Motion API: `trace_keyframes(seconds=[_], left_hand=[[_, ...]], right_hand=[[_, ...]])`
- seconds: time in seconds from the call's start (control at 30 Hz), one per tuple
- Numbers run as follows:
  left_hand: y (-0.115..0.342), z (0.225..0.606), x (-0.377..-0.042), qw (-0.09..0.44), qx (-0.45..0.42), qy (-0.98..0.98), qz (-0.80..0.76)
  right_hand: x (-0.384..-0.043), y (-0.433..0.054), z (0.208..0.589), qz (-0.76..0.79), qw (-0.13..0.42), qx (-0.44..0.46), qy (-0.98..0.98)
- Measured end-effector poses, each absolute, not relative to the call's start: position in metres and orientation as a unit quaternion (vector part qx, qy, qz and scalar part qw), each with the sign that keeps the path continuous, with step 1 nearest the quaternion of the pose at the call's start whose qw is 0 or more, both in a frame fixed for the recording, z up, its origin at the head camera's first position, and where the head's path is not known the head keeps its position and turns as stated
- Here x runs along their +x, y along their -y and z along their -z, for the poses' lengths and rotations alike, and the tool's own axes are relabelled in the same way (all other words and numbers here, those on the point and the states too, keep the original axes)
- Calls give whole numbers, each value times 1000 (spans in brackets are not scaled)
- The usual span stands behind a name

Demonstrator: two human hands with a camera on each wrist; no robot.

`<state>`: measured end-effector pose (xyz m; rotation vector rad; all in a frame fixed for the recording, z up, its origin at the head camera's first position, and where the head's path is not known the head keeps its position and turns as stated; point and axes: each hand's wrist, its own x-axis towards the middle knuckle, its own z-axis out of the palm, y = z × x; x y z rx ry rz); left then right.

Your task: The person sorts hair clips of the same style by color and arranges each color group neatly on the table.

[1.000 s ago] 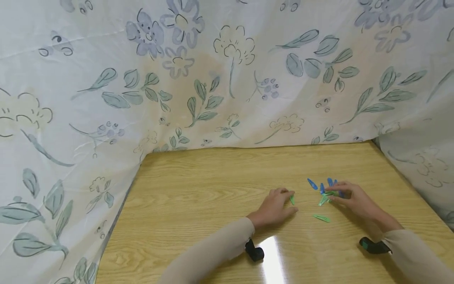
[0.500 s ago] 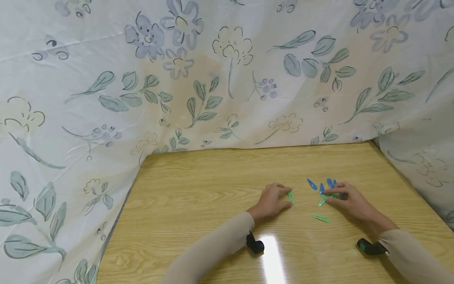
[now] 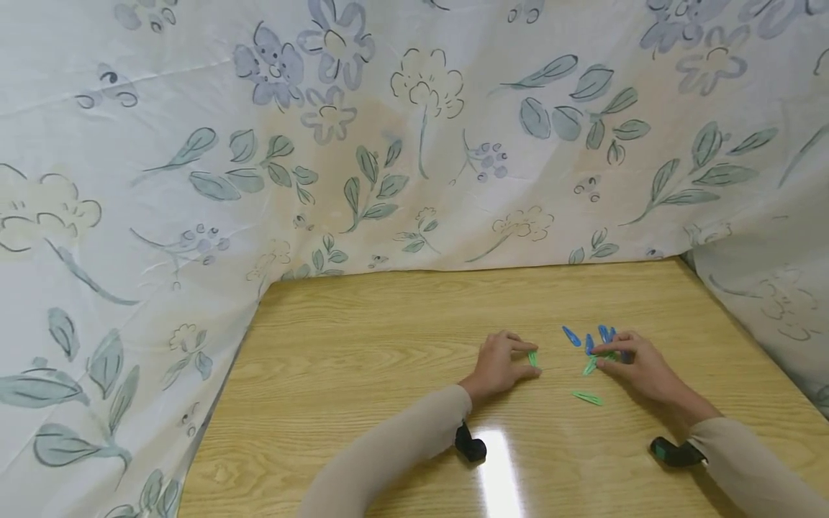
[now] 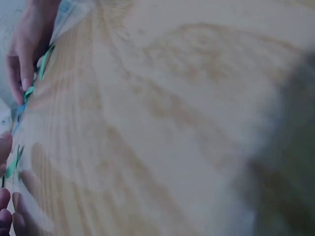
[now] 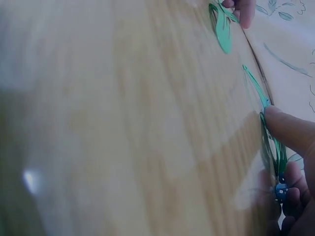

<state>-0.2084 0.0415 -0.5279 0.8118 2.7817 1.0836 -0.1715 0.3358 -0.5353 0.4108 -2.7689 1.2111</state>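
Note:
Several green and blue snap hair clips lie on the wooden table. My left hand (image 3: pixel 501 365) has thumb and forefinger at the two ends of a green hair clip (image 3: pixel 532 357), pinching it at the table. To the right, my right hand (image 3: pixel 641 365) reaches into the group, thumb and forefinger closed around a green hair clip (image 5: pixel 274 142). Another green clip (image 3: pixel 590 366) lies by its fingertips. Blue hair clips (image 3: pixel 571 336) lie just beyond, some partly hidden by the right hand. A single green clip (image 3: pixel 587 398) lies nearer me, between the hands.
The wood-grain table (image 3: pixel 363 345) extends far to the left of the hands. Floral cloth (image 3: pixel 421 144) hangs behind it and along both sides. Each wrist carries a black camera (image 3: pixel 470 446). A bright reflection falls on the tabletop near me.
The left hand has shifted slightly, its thumb moving up to the near end of its green clip. The right hand has drawn its fingers slightly lower over the green clips. The loose clips stay put.

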Motion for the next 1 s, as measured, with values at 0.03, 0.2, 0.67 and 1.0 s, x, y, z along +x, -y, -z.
trace_keyframes(seconds=[0.03,0.2,0.67,1.0], left_hand=[[-43,528,-208,24,260,-899,-351],[-47,527,-206,19,255,-908,-331],[-50,521,-207,29,266,-922,-281],[-47,519,-217,47,285,-911,-293]], right_hand=[[-172,-336,535,-396,49,134,907],[-173,-337,535,-391,57,141,908],[-177,-337,533,-391,49,139,908],[-177,-337,532,-388,52,138,910]])
